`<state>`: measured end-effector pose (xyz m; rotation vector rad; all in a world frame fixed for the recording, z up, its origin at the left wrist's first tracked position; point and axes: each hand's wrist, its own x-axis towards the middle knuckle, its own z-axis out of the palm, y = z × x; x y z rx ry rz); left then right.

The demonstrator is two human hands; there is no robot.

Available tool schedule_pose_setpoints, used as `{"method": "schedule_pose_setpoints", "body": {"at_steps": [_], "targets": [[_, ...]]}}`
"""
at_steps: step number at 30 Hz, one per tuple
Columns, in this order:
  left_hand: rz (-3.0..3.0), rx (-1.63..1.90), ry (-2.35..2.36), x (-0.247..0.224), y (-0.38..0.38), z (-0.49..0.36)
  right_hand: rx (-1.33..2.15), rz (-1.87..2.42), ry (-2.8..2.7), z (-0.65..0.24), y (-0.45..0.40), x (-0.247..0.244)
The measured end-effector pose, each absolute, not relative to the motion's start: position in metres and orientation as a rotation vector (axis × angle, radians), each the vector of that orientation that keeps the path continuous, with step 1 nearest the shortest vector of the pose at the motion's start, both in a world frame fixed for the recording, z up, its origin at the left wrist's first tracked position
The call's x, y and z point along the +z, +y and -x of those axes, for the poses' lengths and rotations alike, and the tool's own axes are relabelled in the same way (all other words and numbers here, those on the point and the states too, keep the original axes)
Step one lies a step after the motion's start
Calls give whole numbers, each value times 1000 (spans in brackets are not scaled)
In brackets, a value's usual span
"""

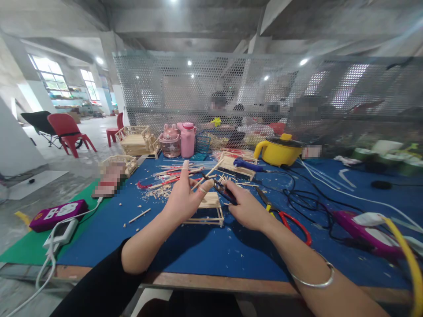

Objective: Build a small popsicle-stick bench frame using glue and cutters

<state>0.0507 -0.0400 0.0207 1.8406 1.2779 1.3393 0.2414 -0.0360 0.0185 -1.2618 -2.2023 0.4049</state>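
Observation:
Between thumb and fingers, my left hand (185, 198) holds a thin wooden stick (216, 168) that slants up to the right. My right hand (246, 204) is closed round the handles of dark pliers (226, 191), whose jaws reach toward the stick near my left thumb. Whether the jaws touch the stick is hard to tell. Just below both hands, a small wooden stick frame (213, 213) with a slatted top stands on the blue mat (158, 251). Loose sticks and wood chips (158, 193) lie behind my left hand.
Red-handled scissors (299, 226) and black cables lie right of my right hand. A blue glue gun (247, 165) rests behind, near a yellow pot (280, 150). Pink containers (187, 141) and wooden models (139, 141) stand at back left. A purple box (59, 215) lies left.

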Motion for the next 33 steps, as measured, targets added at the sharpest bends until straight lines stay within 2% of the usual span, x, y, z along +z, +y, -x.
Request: {"method": "schedule_pose_setpoints", "body": {"at_steps": [7, 12, 14, 18, 21, 25, 29, 33], "targets": [[-2014, 1241, 1310, 24, -41, -51, 335, 1212, -2219, -236, -39, 17], [-1944, 1110, 1402, 25, -46, -53, -316, 1447, -2087, -241, -30, 17], [-1982, 1101, 1406, 26, -49, -53, -456, 1591, -2011, -253, -21, 18], [-2302, 1110, 1476, 24, -51, -49, -119, 1936, -2108, -282, 2, 11], [-2570, 1039, 1486, 15, -47, -48, 38, 1997, -2257, -291, 12, -2], [-2793, 913, 1516, 1, -40, -51, -57, 1884, -2291, -283, 7, -5], [-2939, 991, 1434, -4, -37, -49, -78, 1769, -2199, -268, -14, 15], [-3000, 1049, 1301, -3, -38, -50, 13, 1279, -2235, -251, -32, 27]]}}
